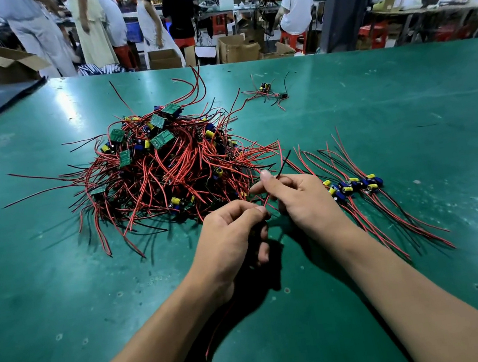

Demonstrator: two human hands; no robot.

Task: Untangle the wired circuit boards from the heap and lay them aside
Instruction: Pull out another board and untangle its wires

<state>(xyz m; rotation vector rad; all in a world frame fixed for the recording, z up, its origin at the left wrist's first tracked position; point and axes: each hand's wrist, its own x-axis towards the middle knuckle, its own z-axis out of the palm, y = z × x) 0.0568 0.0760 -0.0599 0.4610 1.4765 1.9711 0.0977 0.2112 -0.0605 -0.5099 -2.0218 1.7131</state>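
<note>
In the head view, a green work table (pixel 409 124) fills the lower part of the picture. The heap of wired circuit boards (pixel 162 173) lies left of centre on it, a tangled mound of red and black leads with small green boards and yellow and blue capacitors showing through. Both hands work at the heap's near right edge.

The left hand (pixel 230 234) has its fingers curled in, thumb and forefinger pinched together on a red wire (pixel 219 329) that trails from under the wrist toward the near edge of the table. Whether a board sits inside the palm cannot be told.

The right hand (pixel 299 199), just beside the left, pinches a black wire (pixel 283 163) between thumb and forefinger; the wire's free end sticks up and away past the thumb tip, and the other fingers are curled under.

Just right of the right hand, a row of sorted boards (pixel 353 187) lies side by side, leads fanned out straight on both sides. A small cluster of boards (pixel 267 91) lies well apart at the far side.

Beyond the table stand cardboard boxes (pixel 236 48), red stools (pixel 292 38) and several people (pixel 296 1).
</note>
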